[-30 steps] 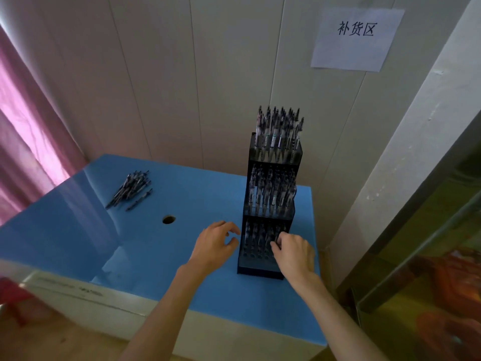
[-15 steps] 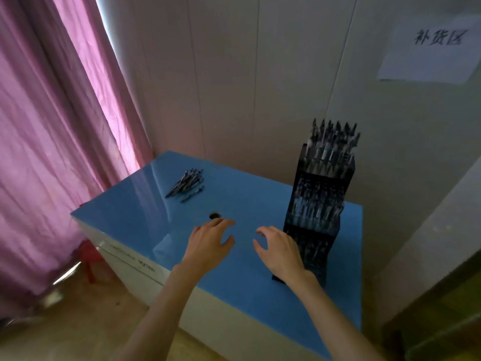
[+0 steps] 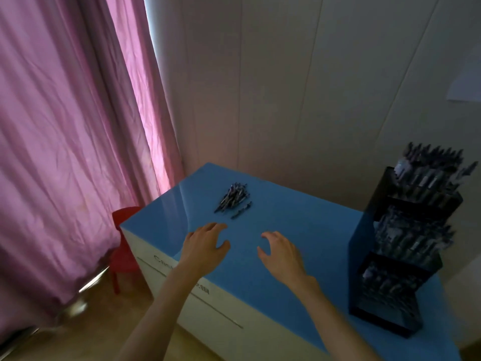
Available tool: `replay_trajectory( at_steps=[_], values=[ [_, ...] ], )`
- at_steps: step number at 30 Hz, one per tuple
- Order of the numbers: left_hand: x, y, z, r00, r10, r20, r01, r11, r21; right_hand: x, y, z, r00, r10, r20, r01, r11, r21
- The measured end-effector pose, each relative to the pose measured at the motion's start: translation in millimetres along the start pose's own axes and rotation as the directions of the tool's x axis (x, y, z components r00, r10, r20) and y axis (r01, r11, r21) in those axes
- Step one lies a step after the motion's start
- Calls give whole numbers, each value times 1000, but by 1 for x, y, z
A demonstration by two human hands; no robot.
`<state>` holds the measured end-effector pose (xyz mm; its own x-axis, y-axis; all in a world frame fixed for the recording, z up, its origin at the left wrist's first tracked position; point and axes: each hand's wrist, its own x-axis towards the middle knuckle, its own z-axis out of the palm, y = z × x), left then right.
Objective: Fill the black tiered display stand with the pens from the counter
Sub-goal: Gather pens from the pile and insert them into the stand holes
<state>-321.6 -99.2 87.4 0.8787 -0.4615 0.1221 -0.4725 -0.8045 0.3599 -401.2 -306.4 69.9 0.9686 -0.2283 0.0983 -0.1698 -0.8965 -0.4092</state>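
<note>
Fingers of both my left hand (image 3: pixel 205 243) and right hand (image 3: pixel 282 252) are spread and empty, hovering over the blue worktop (image 3: pixel 299 230). Beyond them the loose pens (image 3: pixel 233 198) lie heaped near the far edge, well apart from the black tiered display stand (image 3: pixel 400 246) at my right. Light, stiff, probably slick: I'd pinch a few mid-barrel.

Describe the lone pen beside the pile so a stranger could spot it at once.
Find the blue counter, then the pile of pens lying near its far left corner. Just right of the pile, on the hands' side, one pen lies by itself, apart from the heap.
</note>
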Motion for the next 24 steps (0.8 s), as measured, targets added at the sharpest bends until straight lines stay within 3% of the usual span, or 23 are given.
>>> replay_trajectory(
  at_steps=[6, 11, 24],
  values=[
    [36, -70, -37, 995, 50, 81, -52, 998, 28, 42, -56, 23, 997, 81, -6, -81, 996, -33],
    [78, -106, -52, 994, 87, 68, -88, 996, 9, 75, -80, 37, 990, 136, -25, -136, 991, 9],
    [205, -147, -17, 980, 129, 155, -122, 991, -52, 181, -75, 67, 973, 229, -31, -228, 974, 6]
  ],
)
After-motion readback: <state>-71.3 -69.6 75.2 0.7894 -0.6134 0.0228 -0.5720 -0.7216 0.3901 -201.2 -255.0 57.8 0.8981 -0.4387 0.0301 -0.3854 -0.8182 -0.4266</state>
